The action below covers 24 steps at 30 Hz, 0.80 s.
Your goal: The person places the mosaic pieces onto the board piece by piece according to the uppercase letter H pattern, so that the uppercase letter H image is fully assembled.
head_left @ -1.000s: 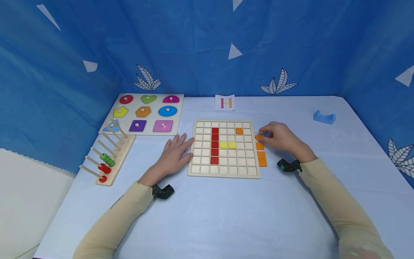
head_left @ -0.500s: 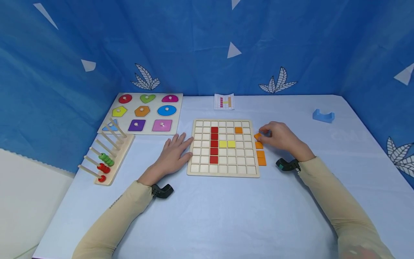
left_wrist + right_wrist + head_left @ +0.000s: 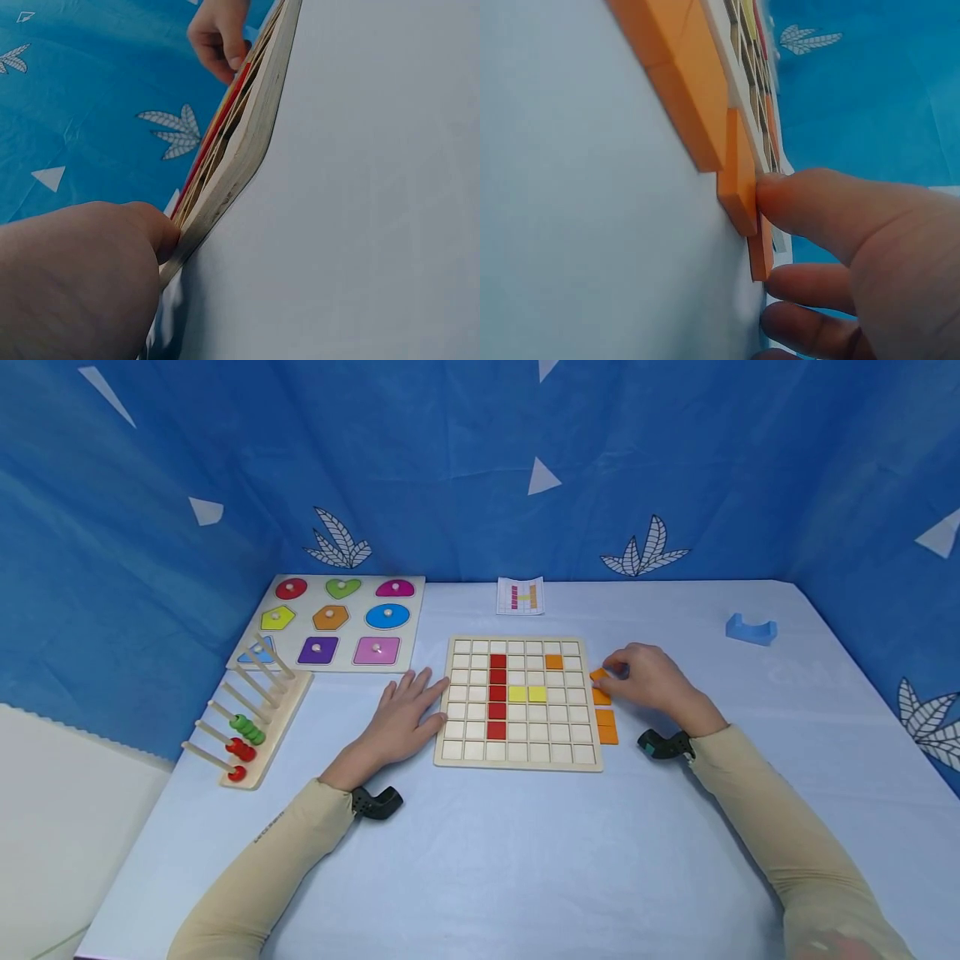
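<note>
A wooden grid board [image 3: 517, 766] lies mid-table, with a column of red tiles [image 3: 497, 693], two yellow tiles [image 3: 527, 694] and one orange tile [image 3: 553, 662] set in its cells. My left hand [image 3: 401, 718] rests flat with fingers spread, thumb and fingertips against the board's left edge; the left wrist view shows the thumb [image 3: 150, 232] on that edge. Loose orange tiles [image 3: 607, 727] lie along the board's right side. At the far end of that row, my right hand [image 3: 648, 678] pinches a slightly turned orange tile [image 3: 760, 255] between thumb and finger, its thumb also close to the neighbouring tile [image 3: 737, 176].
A small pattern card [image 3: 520, 597] lies behind the board. To the left are a knobbed shape puzzle [image 3: 341, 635] and a peg stand [image 3: 273, 727] with red and green beads. A blue curved block [image 3: 751, 630] sits at the back right. Blue cloth [image 3: 480, 468] hangs behind.
My right thumb and fingers have shifted slightly around the far orange tile, which still lies beside the board. My left hand and the tiles on the board have not moved.
</note>
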{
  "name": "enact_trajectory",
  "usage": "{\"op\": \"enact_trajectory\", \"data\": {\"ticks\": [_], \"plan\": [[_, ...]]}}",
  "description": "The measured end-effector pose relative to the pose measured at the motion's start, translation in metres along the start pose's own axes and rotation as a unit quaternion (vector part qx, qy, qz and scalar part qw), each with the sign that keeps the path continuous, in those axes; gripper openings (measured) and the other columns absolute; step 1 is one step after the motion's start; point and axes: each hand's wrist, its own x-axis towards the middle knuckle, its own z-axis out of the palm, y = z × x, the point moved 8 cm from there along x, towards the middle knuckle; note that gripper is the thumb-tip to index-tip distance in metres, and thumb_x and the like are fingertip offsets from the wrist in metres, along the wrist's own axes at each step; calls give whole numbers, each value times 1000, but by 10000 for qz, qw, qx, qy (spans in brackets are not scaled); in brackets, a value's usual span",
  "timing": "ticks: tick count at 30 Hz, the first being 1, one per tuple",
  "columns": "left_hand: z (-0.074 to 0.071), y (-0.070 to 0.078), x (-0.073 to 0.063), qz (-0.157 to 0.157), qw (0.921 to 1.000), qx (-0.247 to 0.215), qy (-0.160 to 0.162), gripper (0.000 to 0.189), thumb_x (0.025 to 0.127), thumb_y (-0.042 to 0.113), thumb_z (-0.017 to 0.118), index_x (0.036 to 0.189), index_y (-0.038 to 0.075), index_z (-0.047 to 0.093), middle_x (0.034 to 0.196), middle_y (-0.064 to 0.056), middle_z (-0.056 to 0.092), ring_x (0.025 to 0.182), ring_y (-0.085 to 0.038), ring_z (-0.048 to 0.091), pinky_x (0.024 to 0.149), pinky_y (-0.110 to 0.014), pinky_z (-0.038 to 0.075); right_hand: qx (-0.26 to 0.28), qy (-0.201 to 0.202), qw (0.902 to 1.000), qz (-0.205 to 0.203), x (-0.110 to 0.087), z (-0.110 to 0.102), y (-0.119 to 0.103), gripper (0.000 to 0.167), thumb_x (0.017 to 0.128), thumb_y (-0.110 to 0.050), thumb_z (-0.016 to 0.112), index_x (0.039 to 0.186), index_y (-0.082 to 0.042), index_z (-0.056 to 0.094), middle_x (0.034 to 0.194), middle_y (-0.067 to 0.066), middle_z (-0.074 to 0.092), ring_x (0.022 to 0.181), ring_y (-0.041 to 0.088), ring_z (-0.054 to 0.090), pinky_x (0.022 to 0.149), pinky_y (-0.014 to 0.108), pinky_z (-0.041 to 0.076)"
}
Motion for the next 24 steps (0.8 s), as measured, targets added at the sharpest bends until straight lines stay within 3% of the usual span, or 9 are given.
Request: {"op": "enact_trajectory", "data": {"ticks": [9,14,24], "plan": [[-1,0,0,36,10000,16,44,63,100,34,52,157,11,40,168,-21,26,158,-45,12,125,-67,6,76,38,9999,-139,-1,0,-5,34,89,-15,69,117,2,74,101,18,70,87,28,57,79,41,50],[0,-1,0,27,10000,4,31,63,100,34,52,158,11,40,168,-20,25,159,-44,12,125,-67,6,104,-1,9997,-230,-3,0,-5,35,89,-11,66,121,1,72,105,19,67,90,29,56,80,42,50],[1,-1,-1,11,10000,25,27,63,100,35,53,157,12,40,168,-20,25,159,-44,11,125,-67,6,143,-35,9987,-485,-3,1,-5,39,91,-17,73,124,3,71,107,21,66,85,27,53,72,35,44]]}}
